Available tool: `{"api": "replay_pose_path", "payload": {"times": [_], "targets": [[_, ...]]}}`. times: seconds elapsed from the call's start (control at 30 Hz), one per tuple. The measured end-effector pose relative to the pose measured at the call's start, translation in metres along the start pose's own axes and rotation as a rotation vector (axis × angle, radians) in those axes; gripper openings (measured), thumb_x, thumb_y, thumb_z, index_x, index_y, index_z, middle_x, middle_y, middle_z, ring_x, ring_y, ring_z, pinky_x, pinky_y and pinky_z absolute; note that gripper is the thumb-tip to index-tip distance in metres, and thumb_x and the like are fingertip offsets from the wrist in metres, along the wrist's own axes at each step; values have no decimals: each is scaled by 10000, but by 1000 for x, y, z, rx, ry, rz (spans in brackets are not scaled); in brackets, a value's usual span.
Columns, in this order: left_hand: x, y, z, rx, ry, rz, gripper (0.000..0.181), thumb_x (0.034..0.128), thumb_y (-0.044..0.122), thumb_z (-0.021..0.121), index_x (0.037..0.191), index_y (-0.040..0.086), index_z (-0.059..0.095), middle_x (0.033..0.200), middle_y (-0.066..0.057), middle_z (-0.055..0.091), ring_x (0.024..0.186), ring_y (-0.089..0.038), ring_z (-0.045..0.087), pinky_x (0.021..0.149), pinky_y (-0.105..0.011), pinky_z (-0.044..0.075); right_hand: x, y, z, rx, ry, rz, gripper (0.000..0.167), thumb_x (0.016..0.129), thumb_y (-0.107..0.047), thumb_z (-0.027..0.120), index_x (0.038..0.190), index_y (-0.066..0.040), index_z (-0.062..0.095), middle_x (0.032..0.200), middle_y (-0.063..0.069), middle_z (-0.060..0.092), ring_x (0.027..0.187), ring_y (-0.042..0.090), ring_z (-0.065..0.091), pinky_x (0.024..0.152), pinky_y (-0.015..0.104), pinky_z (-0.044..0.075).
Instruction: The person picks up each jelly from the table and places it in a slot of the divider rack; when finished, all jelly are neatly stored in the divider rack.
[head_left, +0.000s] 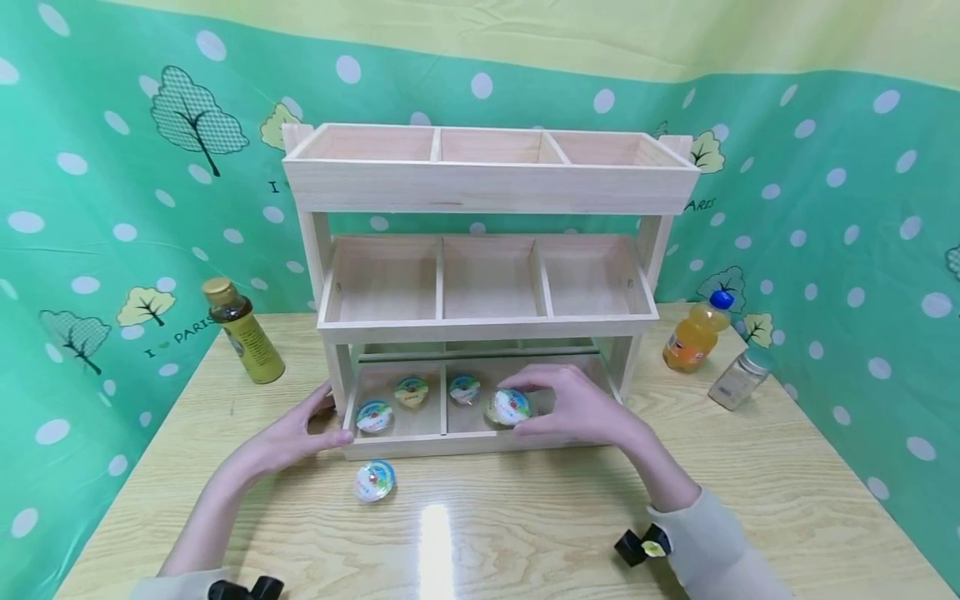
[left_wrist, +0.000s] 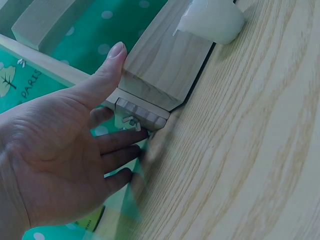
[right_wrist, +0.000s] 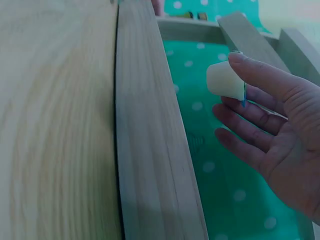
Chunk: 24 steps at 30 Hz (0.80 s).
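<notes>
My right hand (head_left: 573, 406) pinches a small jelly cup (head_left: 510, 407) with a printed lid, above the bottom tier of the wooden rack (head_left: 491, 450). In the right wrist view the cup (right_wrist: 224, 81) is pale and lies sideways between thumb and fingers. Around the rack's lower left end, my left hand (head_left: 303, 433) holds on, thumb at the front corner and fingers at the side. Two cups, a white-lidded one (head_left: 373, 416) and a yellowish one (head_left: 412, 392), lie in the bottom left compartment. Another cup (head_left: 464, 389) sits right of the divider. One cup (head_left: 374, 481) lies on the table in front.
Left of the rack stands a bottle with a yellow-green label (head_left: 251, 337). An orange drink bottle (head_left: 696, 333) and a clear jar with a green lid (head_left: 741, 379) stand at the right. The upper tiers overhang the bottom tier. A patterned green cloth (head_left: 832, 250) hangs behind.
</notes>
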<state>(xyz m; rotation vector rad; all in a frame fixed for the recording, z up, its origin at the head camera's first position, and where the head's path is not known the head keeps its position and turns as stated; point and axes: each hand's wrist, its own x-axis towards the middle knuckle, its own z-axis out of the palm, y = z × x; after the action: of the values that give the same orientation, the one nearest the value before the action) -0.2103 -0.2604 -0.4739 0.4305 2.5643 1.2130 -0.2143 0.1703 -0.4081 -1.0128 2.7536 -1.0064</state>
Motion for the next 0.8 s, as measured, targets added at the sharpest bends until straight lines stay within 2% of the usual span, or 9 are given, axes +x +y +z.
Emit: {"api": "replay_pose_path", "payload": {"times": [0.17, 0.33, 0.63, 0.8], "targets": [[0, -1, 0, -12, 0, 6, 1046, 946, 348, 730, 1661, 70, 17, 1623, -360, 282, 1479, -582, 299, 1131, -771, 317, -4, 16, -13, 10, 26, 40, 513, 789, -226, 898, 1270, -199, 721, 1182, -46, 761, 1056, 118, 713, 946, 420, 612], [1, -2, 0, -17, -1, 5, 1048, 948, 343, 731, 1661, 74, 12, 1629, -360, 268, 1485, -580, 292, 1139, -767, 309, -4, 30, -22, 22, 8, 107, 527, 801, -206, 882, 1297, -148, 714, 1150, -9, 765, 1022, 128, 706, 939, 379, 618], [1, -1, 0, -11, -1, 1, 1054, 941, 358, 736, 1659, 62, 24, 1626, -363, 274, 1484, -581, 294, 1143, -765, 306, -7, 45, -27, -37, -28, 195, 518, 821, -201, 862, 1310, -127, 710, 1119, 10, 767, 986, 145, 691, 885, 401, 607], [1, -1, 0, -12, -2, -5, 1062, 937, 371, 737, 1659, 60, 22, 1627, -365, 269, 1489, -580, 284, 1146, -768, 299, -6, 52, -26, -48, -76, 218, 503, 817, -209, 859, 1295, -143, 720, 1089, -2, 757, 935, 126, 657, 827, 338, 582]]}}
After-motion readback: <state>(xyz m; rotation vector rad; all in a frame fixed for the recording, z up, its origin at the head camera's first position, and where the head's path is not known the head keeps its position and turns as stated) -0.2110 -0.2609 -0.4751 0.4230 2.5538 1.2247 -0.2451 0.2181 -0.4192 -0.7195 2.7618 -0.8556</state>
